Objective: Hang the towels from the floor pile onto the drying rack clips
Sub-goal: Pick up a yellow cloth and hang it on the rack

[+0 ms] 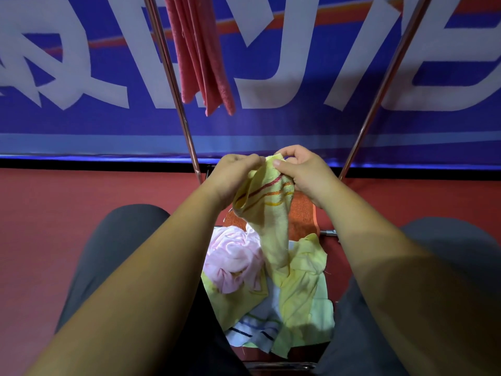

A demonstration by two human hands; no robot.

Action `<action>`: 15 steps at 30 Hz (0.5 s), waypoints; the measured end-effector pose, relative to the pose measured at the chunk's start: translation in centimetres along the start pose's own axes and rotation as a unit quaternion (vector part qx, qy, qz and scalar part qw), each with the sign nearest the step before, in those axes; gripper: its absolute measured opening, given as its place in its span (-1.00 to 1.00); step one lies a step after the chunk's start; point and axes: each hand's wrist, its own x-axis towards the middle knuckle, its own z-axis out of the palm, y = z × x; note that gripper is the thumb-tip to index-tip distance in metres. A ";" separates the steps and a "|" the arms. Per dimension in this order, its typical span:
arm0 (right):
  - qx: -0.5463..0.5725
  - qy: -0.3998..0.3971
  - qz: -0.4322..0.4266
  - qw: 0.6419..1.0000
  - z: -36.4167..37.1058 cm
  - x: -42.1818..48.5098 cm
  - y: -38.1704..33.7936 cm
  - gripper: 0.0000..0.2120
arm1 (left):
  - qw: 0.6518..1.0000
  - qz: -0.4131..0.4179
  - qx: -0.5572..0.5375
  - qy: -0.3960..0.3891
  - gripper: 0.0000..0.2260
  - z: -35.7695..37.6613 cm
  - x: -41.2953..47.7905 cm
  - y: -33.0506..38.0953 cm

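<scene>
- One red towel already hangs on the drying rack; its clip is out of view.
- Judging by this, most of the work is left: the floor pile holds pink, yellow, orange and blue-striped white towels, between the person's knees.
- The left hand and right hand each have their grip clamped on the top edge of the yellow towel, above the pile.
- It is pale and limp, with red and orange stripes; its lower end trails into the pile.
</scene>
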 end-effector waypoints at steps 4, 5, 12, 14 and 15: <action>0.020 -0.004 0.030 0.999 0.0 0.3 0.2 -0.49 | 0.999 0.030 -0.018 -0.026 -0.77 0.4 -0.3 -0.1; 0.050 -0.011 0.044 0.998 0.1 0.2 0.2 -0.55 | 0.999 0.035 -0.016 -0.025 -0.78 0.5 -0.3 0.0; 0.117 -0.042 0.057 0.991 0.2 0.3 0.5 -0.79 | 0.998 0.055 0.023 -0.011 -0.82 0.4 0.2 -0.2; 0.073 -0.020 0.042 0.996 0.4 0.3 0.5 -0.84 | 0.997 0.061 0.052 0.006 -0.83 0.4 0.4 -0.3; 0.041 -0.004 0.033 0.999 0.4 0.5 0.7 -0.86 | 0.995 0.066 0.074 0.015 -0.82 0.4 0.6 -0.3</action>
